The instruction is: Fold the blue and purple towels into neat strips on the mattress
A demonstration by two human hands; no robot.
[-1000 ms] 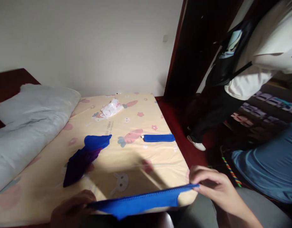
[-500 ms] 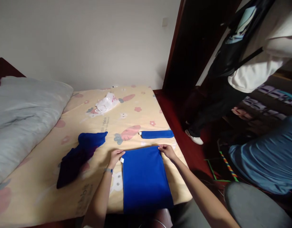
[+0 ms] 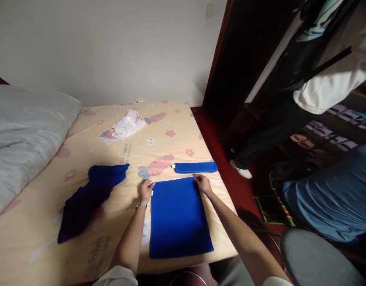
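Observation:
A blue cloth (image 3: 177, 222) lies spread flat near the front edge of the bed, a small white tag at its far left corner. My left hand (image 3: 146, 190) pinches that far left corner. The far right corner is pinched by my right hand (image 3: 202, 184). Just beyond the cloth lies a blue cloth folded into a narrow strip (image 3: 196, 167), with a white tag at its left end. To the left, a crumpled blue and dark purple cloth (image 3: 90, 198) rests on the sheet.
The patterned bed sheet (image 3: 171, 139) carries a white plastic bag (image 3: 129, 125) toward the wall. A grey quilt (image 3: 28, 131) covers the left side. At right are a round stool (image 3: 316, 258), a standing person (image 3: 326, 91), a person in blue (image 3: 332, 194) and shelved shoes (image 3: 338, 127).
The spread cloth has moved away from me; its near edge, which hung at the bed's edge, now lies on the sheet. Both hands keep their corners. The view has shifted slightly.

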